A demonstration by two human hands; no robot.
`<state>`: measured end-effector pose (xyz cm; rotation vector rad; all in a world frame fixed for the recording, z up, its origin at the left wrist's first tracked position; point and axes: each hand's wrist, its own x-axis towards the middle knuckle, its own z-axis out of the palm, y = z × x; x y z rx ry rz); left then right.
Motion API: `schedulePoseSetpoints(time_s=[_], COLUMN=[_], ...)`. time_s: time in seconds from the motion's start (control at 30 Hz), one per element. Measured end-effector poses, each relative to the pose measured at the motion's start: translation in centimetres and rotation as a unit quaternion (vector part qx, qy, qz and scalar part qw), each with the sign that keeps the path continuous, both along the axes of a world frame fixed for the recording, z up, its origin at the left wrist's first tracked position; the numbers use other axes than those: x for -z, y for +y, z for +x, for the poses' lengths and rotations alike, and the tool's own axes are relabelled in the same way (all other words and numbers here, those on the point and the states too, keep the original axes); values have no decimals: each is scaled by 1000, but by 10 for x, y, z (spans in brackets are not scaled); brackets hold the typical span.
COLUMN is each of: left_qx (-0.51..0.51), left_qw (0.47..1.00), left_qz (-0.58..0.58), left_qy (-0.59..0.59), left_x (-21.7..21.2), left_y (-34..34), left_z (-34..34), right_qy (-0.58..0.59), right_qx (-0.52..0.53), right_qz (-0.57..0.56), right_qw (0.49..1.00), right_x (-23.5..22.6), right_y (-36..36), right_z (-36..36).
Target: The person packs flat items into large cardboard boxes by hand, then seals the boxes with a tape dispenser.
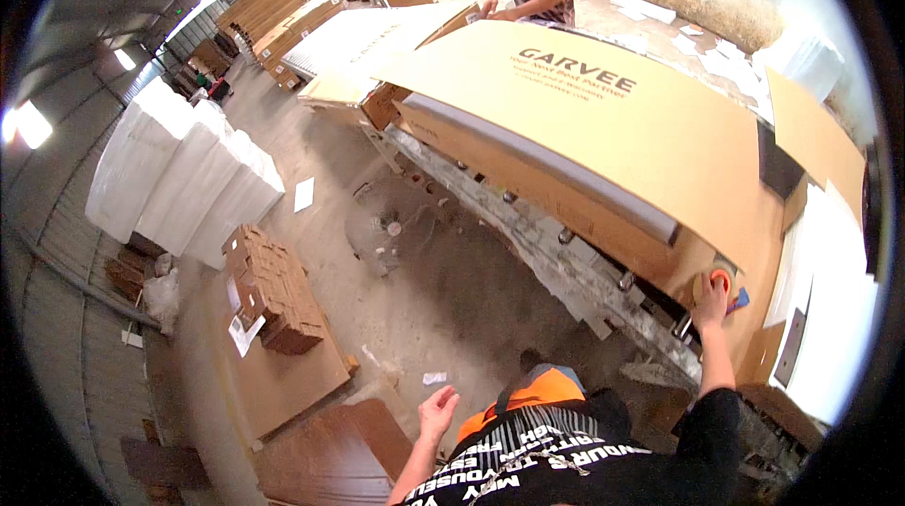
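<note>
R hand (pixel 709 312) grips orange/blue tape dispenser (pixel 722 279); lg brn carton (pixel 603 129) just ahead of it. L hand (pixel 436 413) half open, midair, well left of R.

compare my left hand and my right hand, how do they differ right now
The right hand grips what looks like an orange and blue tape dispenser; the left hand holds nothing visible. The right hand is at the large open carton, while the left hand is apart from it, seen against the floor. Both are bare.
</note>
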<state>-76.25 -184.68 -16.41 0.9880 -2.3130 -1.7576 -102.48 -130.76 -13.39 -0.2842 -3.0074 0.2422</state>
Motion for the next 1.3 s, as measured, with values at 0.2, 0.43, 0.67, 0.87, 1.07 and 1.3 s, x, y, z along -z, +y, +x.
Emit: schedulePoseSetpoints(time_s=[0.2,0.43,0.67,0.87,1.07,1.3], left_qx=[204,295,282,315,533,555], left_qw=[951,718,722,694,635,656], left_qz=[-215,-495,-600,-599,-555,-512], left_qy=[82,391,196,247,-61,2], left_x=[-32,-119,-97,-78,-115,-125], left_y=[-62,-118,-246,-285,-248,-186], left_z=[-213,-486,-671,-734,-769,-734], right_qy=[171,377,115,6,-52,10], right_qx=[131,13,1,62,55,-8], right_qz=[-329,-514,-44,116,-3,-85], right_qw=[920,770,992,991,997,996], right_x=[16,-166,-101,-68,-59,-56], right_y=[43,-119,-281,-296,-265,-284], right_z=[-36,-86,-121,-142,-161,-207])
